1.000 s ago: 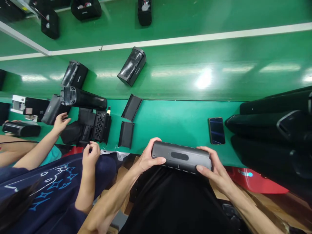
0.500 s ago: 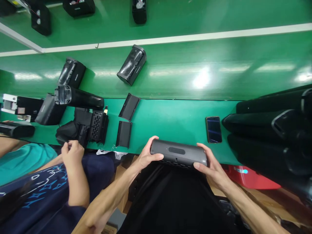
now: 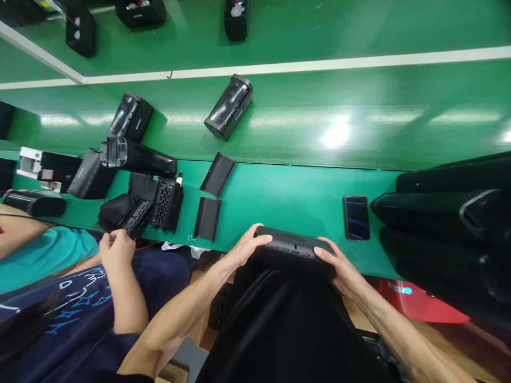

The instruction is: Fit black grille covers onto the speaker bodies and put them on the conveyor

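Note:
I hold a long dark grey speaker [image 3: 293, 246] by both ends at the near edge of the green table [image 3: 279, 197]. My left hand [image 3: 244, 249] grips its left end, thumb on top. My right hand [image 3: 339, 268] is wrapped round its right end. A row of small buttons on the speaker faces up, and its lower part is hidden behind my black clothing.
A phone [image 3: 356, 217] lies to the right of the speaker. Stacked black speaker bodies [image 3: 451, 213] fill the right side. Two black panels [image 3: 211, 197] lie left of centre. A neighbouring person's hand [image 3: 115, 247] touches black parts [image 3: 151, 205]. More speakers [image 3: 228, 106] lie on the belt.
I have turned the speaker toward me, so its button row now faces up instead of the oval panel. The neighbouring person's hand has drawn back from the black parts.

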Demonstrator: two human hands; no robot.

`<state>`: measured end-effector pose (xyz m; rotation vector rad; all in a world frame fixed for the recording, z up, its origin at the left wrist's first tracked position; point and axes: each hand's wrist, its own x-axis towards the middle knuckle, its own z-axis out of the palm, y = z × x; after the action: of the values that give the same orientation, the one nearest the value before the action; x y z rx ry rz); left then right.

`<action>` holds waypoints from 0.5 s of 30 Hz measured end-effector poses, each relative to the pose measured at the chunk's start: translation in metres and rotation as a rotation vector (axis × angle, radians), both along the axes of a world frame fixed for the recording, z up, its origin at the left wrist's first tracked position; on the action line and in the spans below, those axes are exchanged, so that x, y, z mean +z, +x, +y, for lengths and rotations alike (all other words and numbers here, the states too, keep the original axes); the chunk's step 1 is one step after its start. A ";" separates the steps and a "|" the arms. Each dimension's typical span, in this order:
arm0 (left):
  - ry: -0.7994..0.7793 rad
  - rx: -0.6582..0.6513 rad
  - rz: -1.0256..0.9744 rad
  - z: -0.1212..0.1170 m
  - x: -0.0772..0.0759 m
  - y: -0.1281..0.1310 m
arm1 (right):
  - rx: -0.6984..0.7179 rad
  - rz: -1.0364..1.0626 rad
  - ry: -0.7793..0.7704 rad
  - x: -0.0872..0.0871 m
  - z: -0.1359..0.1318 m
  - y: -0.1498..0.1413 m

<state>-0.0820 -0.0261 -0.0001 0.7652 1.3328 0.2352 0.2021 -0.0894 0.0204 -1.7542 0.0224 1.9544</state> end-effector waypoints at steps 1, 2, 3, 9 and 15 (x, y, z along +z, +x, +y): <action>-0.034 0.028 0.032 0.000 0.000 0.003 | -0.003 -0.006 -0.029 -0.003 0.001 -0.002; -0.067 0.050 0.056 0.001 -0.001 0.005 | 0.001 -0.011 -0.055 -0.006 0.002 -0.003; -0.092 0.061 0.070 0.002 0.000 0.007 | 0.012 -0.017 -0.074 -0.008 0.003 -0.003; -0.058 0.009 0.015 0.008 0.000 0.003 | 0.061 -0.022 -0.048 -0.002 0.009 0.002; 0.142 -0.063 -0.086 0.015 -0.008 0.000 | 0.199 -0.169 0.274 -0.016 0.018 0.016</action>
<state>-0.0822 -0.0111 -0.0085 0.9055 1.2186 0.3116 0.2181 -0.0714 0.0041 -1.7832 -0.4731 1.8310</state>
